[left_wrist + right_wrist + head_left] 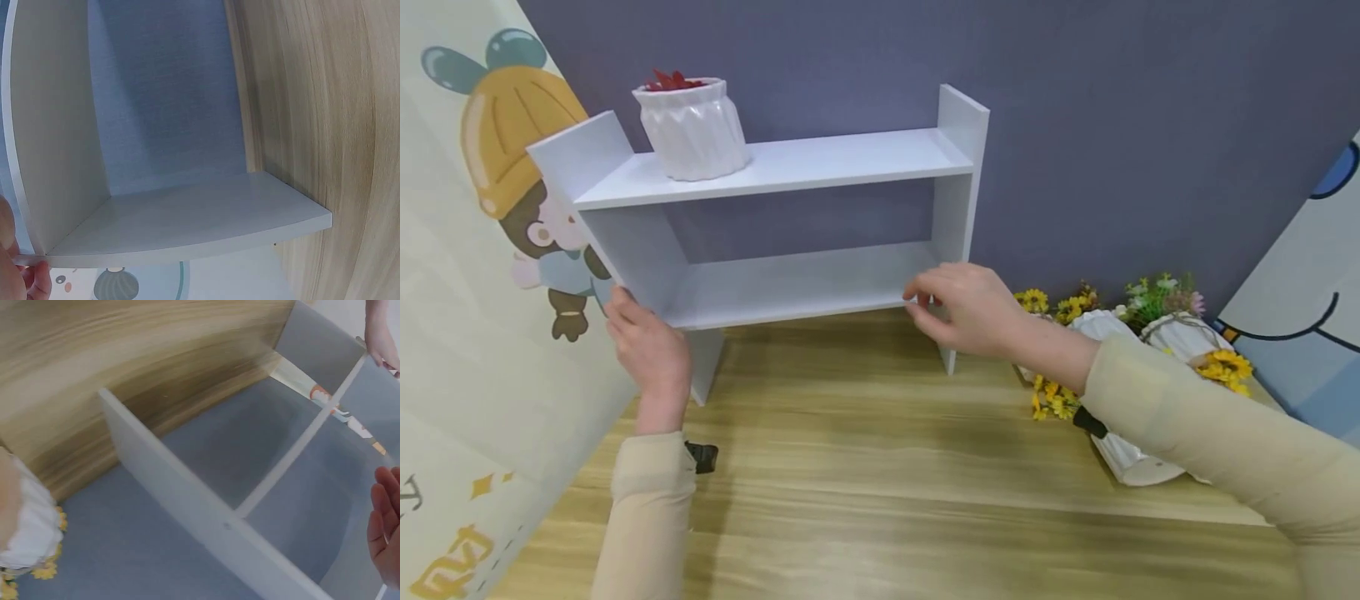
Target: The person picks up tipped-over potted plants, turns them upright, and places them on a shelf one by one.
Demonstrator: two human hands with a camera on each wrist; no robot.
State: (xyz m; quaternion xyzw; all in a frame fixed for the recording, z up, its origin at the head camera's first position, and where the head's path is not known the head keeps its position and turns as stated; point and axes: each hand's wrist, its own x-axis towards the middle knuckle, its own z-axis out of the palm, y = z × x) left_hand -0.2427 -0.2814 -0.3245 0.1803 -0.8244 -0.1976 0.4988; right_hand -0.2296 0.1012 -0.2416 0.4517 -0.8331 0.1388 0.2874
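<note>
A white two-tier shelf [790, 283] stands on the wooden table, against the grey-blue back panel. My left hand [651, 346] grips the front edge of its left side panel, near the lower board; in the left wrist view the fingertips [40, 284] wrap that edge. Close to the right end of the lower board is my right hand [970, 308], fingers loosely bent and nothing between them. The right wrist view has this hand [389, 525] apart from the divider. A white fluted pot [692, 133] with red leaves sits on the upper board, toward its left end.
Several white pots with yellow and pink flowers [1225, 367] lie on the table at the right, partly behind my right forearm. A small black object [703, 457] is beside my left wrist. Cartoon-printed wall panels [490, 275] border the table [880, 467].
</note>
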